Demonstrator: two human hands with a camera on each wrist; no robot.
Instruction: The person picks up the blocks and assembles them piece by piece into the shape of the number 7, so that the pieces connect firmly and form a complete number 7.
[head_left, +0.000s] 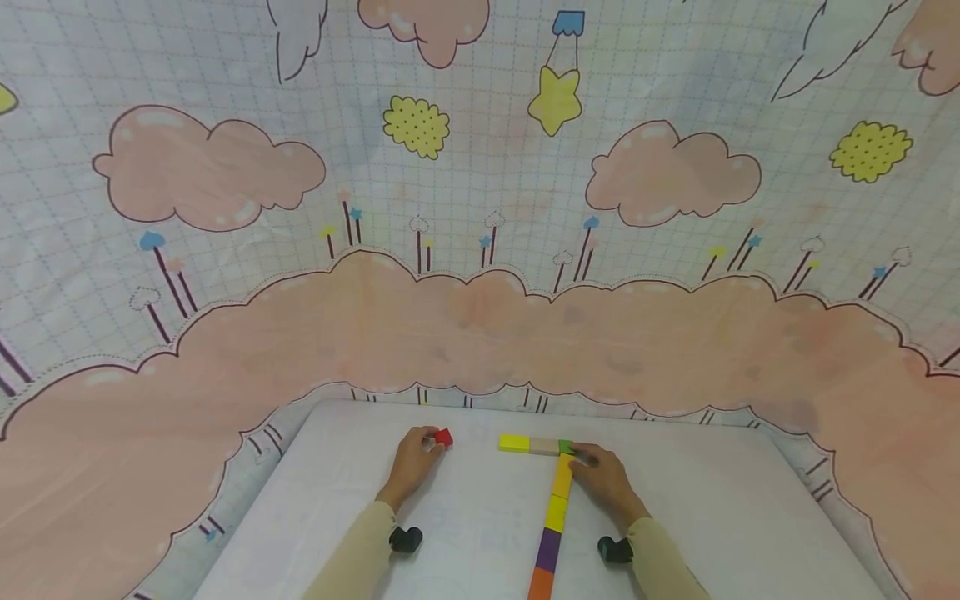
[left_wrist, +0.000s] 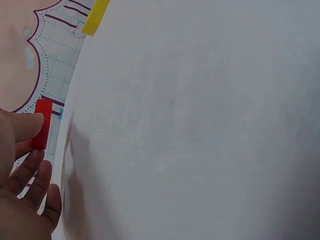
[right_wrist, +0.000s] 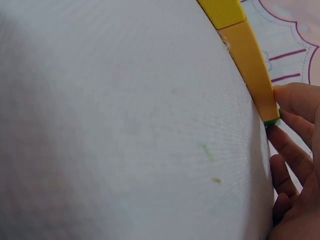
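Observation:
My left hand (head_left: pixel 412 463) pinches a red block (head_left: pixel 444 437) between thumb and fingers. In the left wrist view the red block (left_wrist: pixel 43 124) stands out past the thumb tip. To the right, my right hand (head_left: pixel 607 483) has its fingers at a green block (head_left: pixel 566 447), with the thumb beside the end of an orange-yellow block (head_left: pixel 562 477). The green block ends a short row with a beige block (head_left: pixel 544 446) and a yellow block (head_left: pixel 514 443). In the right wrist view only a sliver of the green block (right_wrist: pixel 272 121) shows behind the orange-yellow one.
From that corner a column of blocks runs toward me: a second yellow block (head_left: pixel 556 513), a purple block (head_left: pixel 548 550) and an orange block (head_left: pixel 541 584), cut by the frame edge. They lie on a white table (head_left: pixel 465 533). A patterned cloth (head_left: pixel 480 333) hangs behind it.

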